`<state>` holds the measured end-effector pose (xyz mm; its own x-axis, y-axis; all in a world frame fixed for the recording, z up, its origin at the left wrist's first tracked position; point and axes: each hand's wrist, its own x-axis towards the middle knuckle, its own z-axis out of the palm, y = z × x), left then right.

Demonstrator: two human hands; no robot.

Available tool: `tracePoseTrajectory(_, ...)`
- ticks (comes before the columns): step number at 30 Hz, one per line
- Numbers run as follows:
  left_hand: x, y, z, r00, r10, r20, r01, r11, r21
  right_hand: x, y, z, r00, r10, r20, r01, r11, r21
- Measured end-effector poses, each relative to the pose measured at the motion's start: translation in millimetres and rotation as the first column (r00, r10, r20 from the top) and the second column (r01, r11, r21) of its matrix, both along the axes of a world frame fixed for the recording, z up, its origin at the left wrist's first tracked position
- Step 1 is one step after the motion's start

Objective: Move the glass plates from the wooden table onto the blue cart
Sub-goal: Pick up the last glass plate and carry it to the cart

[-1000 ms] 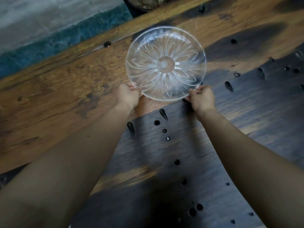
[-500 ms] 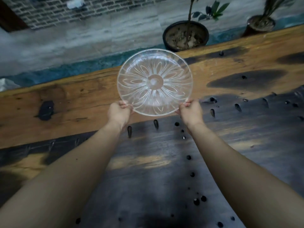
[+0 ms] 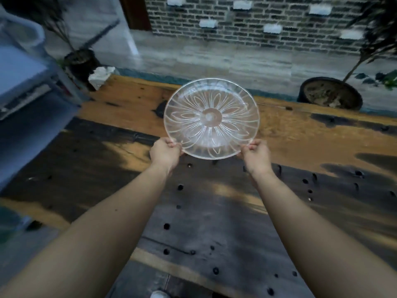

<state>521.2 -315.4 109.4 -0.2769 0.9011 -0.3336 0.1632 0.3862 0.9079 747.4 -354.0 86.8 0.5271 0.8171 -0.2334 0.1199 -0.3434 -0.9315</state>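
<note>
A clear glass plate (image 3: 211,118) with a cut petal pattern is held up in the air above the wooden table (image 3: 214,211). My left hand (image 3: 164,153) grips its near left rim and my right hand (image 3: 255,154) grips its near right rim. The plate tilts towards me, so I see into it. The blue cart (image 3: 23,87) shows blurred at the left edge, beside the table's left end.
The table has dark stained patches and several round holes. Beyond its far edge stand a potted plant (image 3: 330,95) at the right, a dark pot (image 3: 82,61) and a white lump (image 3: 101,77) at the left, with a brick wall (image 3: 257,24) behind.
The view has swung up and to the left, bringing the wall and the blue cart into sight. Both hands still hold the plate, now higher off the table.
</note>
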Motion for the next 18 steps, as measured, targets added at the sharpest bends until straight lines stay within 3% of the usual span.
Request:
tracePoseTrajectory(11,-257.9,-48.5,19.8,0.974,0.22,-0.05,-0.217,0.975,0.054,-246.5,0.8,32.9,0.974,0.218,-0.056,-0.215,0.975,0.062)
tracePoseTrajectory(18,-381.3,-77.4,32.0,0.923,0.382,-0.046,-0.376,0.921,0.101,-374.7,12.1,44.0,0.928,0.372,0.009,-0.371,0.925,0.083)
